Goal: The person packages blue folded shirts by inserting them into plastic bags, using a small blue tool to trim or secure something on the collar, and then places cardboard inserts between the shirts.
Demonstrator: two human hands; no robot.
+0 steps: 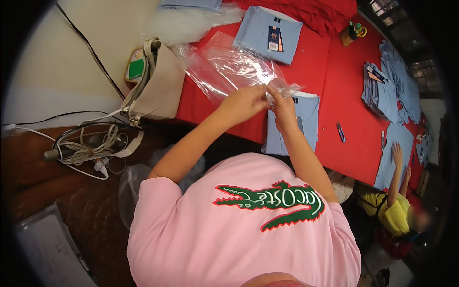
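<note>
A clear plastic bag point(232, 64) stretches away from my two hands over the red-covered table. My left hand point(245, 104) pinches the bag's near edge, fingers closed. Right beside it, my right hand point(282, 107) also has its fingers closed on that edge, the hands almost touching. Below my right forearm lies a folded light blue shirt point(308, 117), partly hidden by the arm and hand. Beyond the bag sits another folded blue shirt point(253, 31) with a dark hang tag point(275, 39).
A beige handbag point(165, 81) stands at the table's left edge, near bundled cables point(95, 146). Thread snips point(340, 131) lie on the red cloth point(330, 153). Stacked blue shirts point(380, 93) and a scissors holder point(351, 33) are farther right. A person in yellow point(392, 215) handles blue fabric there.
</note>
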